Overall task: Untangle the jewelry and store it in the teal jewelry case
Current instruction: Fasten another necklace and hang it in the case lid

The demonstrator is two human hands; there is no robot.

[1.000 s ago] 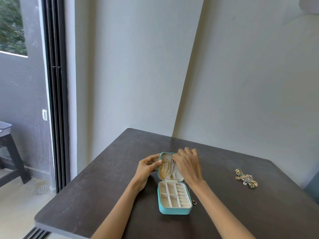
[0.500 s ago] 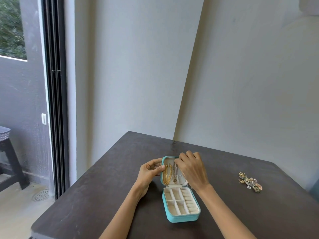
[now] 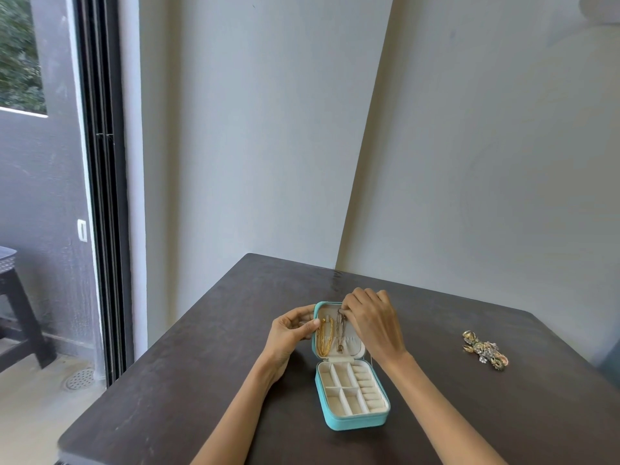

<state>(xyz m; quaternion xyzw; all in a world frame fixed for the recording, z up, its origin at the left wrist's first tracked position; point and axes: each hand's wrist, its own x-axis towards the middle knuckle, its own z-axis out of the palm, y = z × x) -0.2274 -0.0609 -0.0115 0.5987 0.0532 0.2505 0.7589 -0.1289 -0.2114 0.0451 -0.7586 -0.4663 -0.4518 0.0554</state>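
The teal jewelry case (image 3: 352, 422) lies open on the dark table (image 3: 188, 380), its cream compartments toward me and its lid tilted up at the far end. A gold chain (image 3: 324, 335) hangs at the left of the lid. Beside it hangs a thin darker necklace (image 3: 340, 332). My left hand (image 3: 290, 332) grips the lid's left edge. My right hand (image 3: 372, 322) pinches the top of the darker necklace near the lid's upper rim. A thin chain trails down by my right wrist, beside the case.
A small heap of mixed jewelry (image 3: 484, 350) lies on the table far to the right. Walls stand close behind the table. At the left are a sliding door frame (image 3: 100, 196) and a dark stool (image 3: 16, 303) outside.
The view has shifted a little, so the case sits lower in frame. My right fingers have moved slightly along the lid's top. My left hand still holds the lid.
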